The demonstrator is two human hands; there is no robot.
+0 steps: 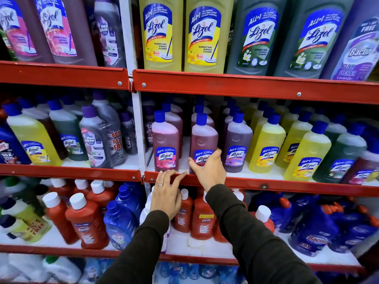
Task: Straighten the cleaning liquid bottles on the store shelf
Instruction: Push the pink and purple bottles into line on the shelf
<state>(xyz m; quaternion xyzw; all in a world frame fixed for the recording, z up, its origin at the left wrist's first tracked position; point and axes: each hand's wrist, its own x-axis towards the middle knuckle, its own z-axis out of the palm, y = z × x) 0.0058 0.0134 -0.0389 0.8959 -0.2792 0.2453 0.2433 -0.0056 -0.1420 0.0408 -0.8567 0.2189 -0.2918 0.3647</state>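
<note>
Two pink Lizol bottles with blue caps stand at the front of the middle shelf. My right hand (209, 171) grips the lower part of the right pink bottle (203, 138), thumb on its left side and fingers over its label. The left pink bottle (165, 140) stands upright just left of it. My left hand (167, 191), with a ring on one finger, rests its fingertips on the red shelf edge (266, 184) below that bottle and holds nothing. A purple Lizol bottle (236, 142) stands to the right of the held one.
Yellow bottles (266, 144) and green ones (340, 156) fill the middle shelf to the right. Large bottles line the top shelf (246, 85). Red bottles with white caps (86, 220) and blue bottles crowd the lower shelf. A white upright post (138, 128) divides the shelving bays.
</note>
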